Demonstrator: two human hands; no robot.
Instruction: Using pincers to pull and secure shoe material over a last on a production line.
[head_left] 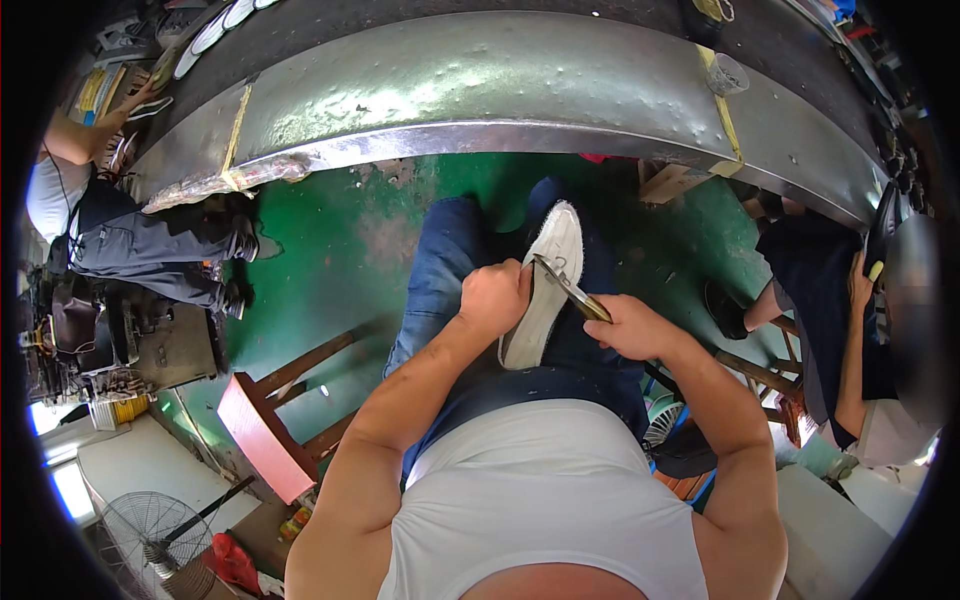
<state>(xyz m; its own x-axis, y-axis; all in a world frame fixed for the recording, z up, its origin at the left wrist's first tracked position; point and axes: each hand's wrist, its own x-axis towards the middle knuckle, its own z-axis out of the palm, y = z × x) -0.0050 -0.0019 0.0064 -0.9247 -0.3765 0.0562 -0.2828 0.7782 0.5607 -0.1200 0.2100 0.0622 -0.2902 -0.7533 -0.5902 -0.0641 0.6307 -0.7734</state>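
Note:
A pale cream shoe lies lengthwise across my lap, with its frayed edge and sole side facing up. My left hand is closed on its left side, fingers pressed against the middle of the shoe. In my right hand is a pair of pliers with metal jaws and olive-coloured handles. The tips of the pliers meet the shoe near my left fingertips. Whether the jaws grip any material is too small to tell.
A metal-topped workbench spans the far side, with a clear cup on it. Wooden stools, one with a pink seat, stand on the green floor. A person is at left, another at right. A fan stands lower left.

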